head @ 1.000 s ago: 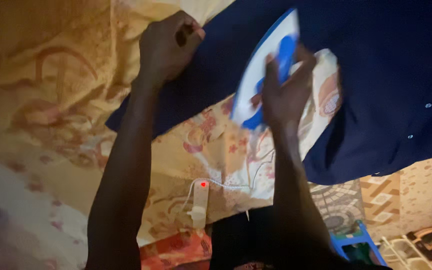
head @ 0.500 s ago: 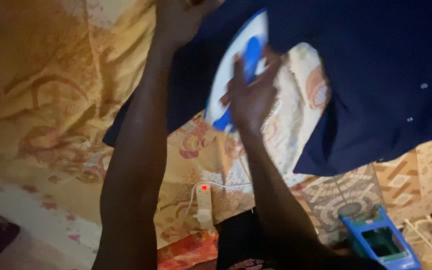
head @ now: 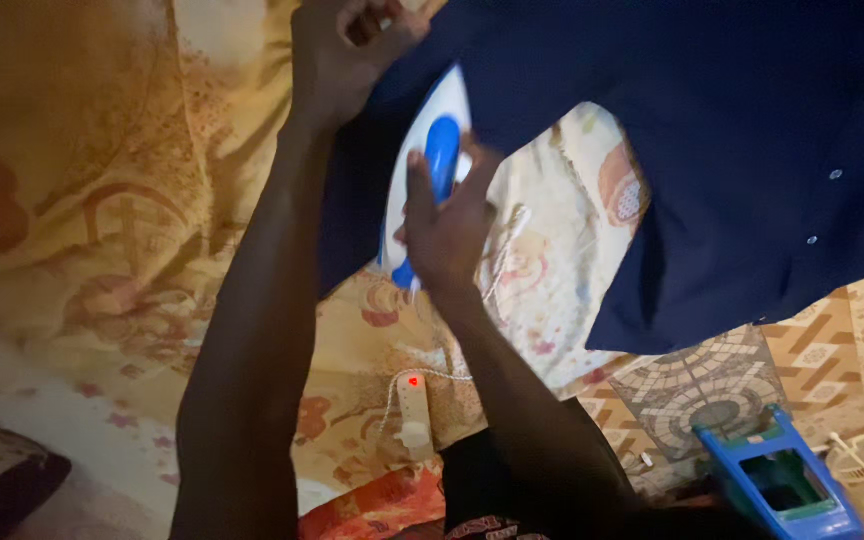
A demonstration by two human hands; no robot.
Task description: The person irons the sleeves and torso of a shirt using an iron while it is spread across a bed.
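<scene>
— Hands, state?
— Left hand (head: pixel 337 55), top centre of frame, fist closed, pinching the edge of the dark navy cloth garment with small buttons (head: pixel 732 130). Right hand (head: pixel 447 225), centre, wrapped round the blue handle of the white-and-blue electric iron (head: pixel 430 150).
— Iron's position?
— Sole down on the garment's lower left edge, over the yellow floral patterned sheet (head: pixel 82 200).
— Anything else?
— White power strip with a red light (head: pixel 412 405), lower centre; blue plastic stool (head: pixel 777 480), lower right.

No packages, labels, signs or screens are visible. The nearest thing to an indicator is a small red light (head: pixel 413 381) on a white power strip (head: pixel 413 415), below the blue-and-white iron (head: pixel 430 170).
</scene>
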